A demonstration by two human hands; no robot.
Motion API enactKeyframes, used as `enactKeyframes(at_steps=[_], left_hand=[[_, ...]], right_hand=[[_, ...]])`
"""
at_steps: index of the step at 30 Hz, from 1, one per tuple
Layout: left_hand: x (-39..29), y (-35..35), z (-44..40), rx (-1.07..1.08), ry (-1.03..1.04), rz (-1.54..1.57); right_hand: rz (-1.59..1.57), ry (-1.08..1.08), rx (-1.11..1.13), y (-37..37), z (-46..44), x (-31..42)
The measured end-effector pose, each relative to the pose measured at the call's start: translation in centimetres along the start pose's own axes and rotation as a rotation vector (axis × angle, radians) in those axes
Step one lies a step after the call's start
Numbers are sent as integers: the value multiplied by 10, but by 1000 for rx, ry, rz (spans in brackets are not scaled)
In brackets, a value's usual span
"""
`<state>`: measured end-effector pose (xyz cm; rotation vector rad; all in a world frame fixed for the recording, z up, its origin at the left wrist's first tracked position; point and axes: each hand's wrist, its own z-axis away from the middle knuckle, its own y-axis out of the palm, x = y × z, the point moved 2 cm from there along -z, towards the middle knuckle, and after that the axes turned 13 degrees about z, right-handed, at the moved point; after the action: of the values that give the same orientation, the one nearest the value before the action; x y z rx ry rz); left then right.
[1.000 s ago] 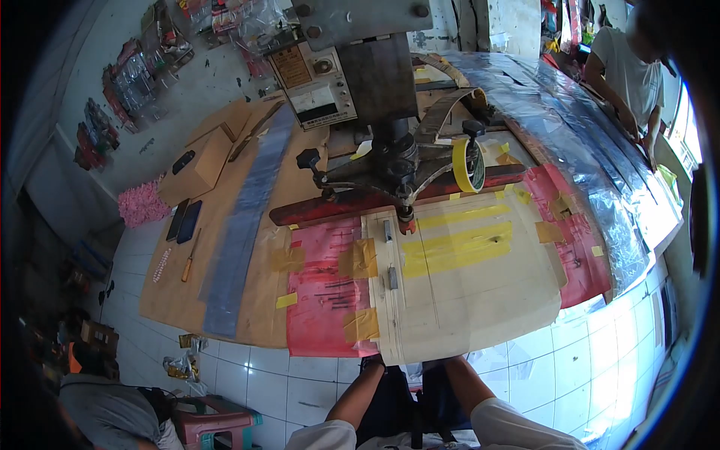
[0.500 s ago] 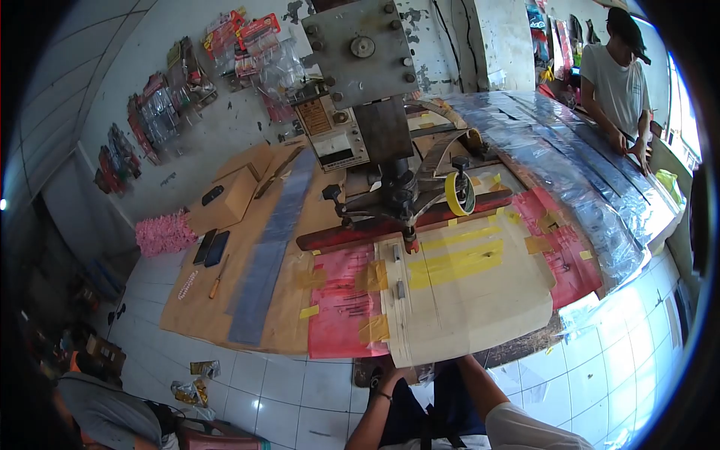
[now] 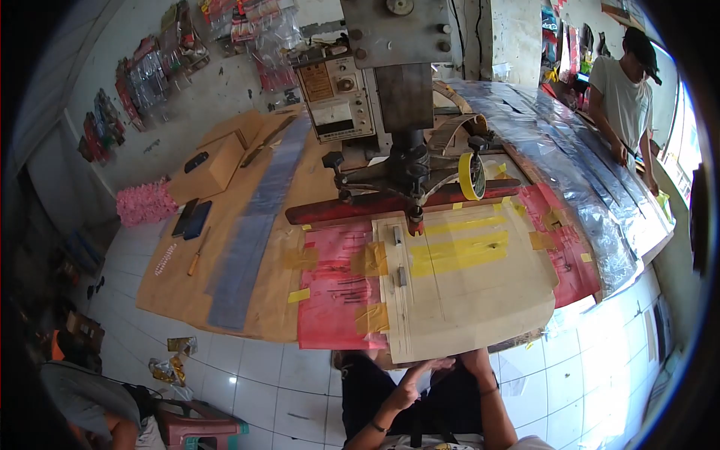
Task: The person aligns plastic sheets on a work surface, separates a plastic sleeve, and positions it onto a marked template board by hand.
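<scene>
My left hand [image 3: 411,384] is just below the front edge of the tan sheet [image 3: 480,307], above my lap. Its fingers stretch to the right, partly under that edge, and I see nothing in them. Close by on the right, my right hand [image 3: 476,361] reaches up to the same edge, its fingers hidden beneath. Two small grey metal blocks [image 3: 402,276] lie on the sheet's left side, and yellow tape [image 3: 461,256] crosses it. Red sheets [image 3: 337,289] flank it. Over its back edge stands a press head [image 3: 411,176] with a dark red bar [image 3: 315,214].
On the left, a brown-covered table holds a blue plastic strip [image 3: 259,225], a screwdriver [image 3: 193,262], phones [image 3: 196,220] and a cardboard box [image 3: 206,176]. A co-worker [image 3: 626,97] stands by plastic sheeting [image 3: 525,120] at right. Another person [image 3: 90,401] sits lower left near a stool [image 3: 199,427].
My view has shifted down and to the right. My left hand has come out partly from under the sheet's edge, and my hands are nearer each other. The co-worker's hands have moved lower.
</scene>
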<state>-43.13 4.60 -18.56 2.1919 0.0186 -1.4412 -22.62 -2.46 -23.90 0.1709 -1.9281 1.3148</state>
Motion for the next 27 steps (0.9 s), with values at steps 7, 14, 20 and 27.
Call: enactKeyframes(at_steps=[7,14,20,27], left_hand=[[-34,21,3,-3,-276,158],[-88,35,-15,177,-501,85],[-215,37,-50,126,-317,-858],[-201,-22,-146,-173,279,-1165]], right_hand=[[-414,86,-68,-77,73,94],[-501,-243,38,-127,47,164],[-877,-16,-50,-138,1,183],[-930,16,-112,-148,-22,193]])
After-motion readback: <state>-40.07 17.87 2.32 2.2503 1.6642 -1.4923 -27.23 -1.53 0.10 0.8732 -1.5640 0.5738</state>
